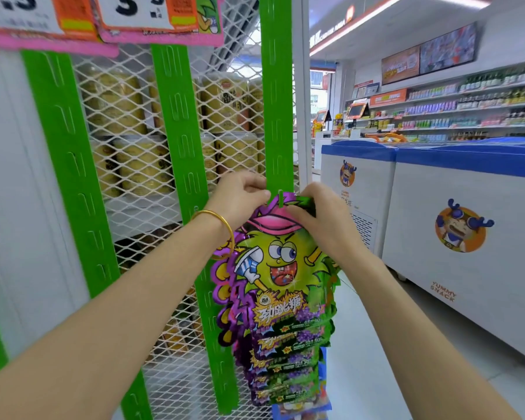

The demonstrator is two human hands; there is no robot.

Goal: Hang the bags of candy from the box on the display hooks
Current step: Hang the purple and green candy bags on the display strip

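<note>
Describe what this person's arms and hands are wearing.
The left forearm and right forearm are bare, with no sleeves in view. Neither the left hand nor the right hand wears a glove. A thin gold bangle circles the left wrist; the right wrist carries nothing. No rings show on the fingers in view.

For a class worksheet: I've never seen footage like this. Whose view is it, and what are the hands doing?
No machine here: a person wears a camera on the head, so you look down along both bare arms. The left hand and right hand pinch the top of a candy bag at a small hook on a green strip in front of white wire mesh. More bags hang below it. Chest freezers stand to the right.
</note>
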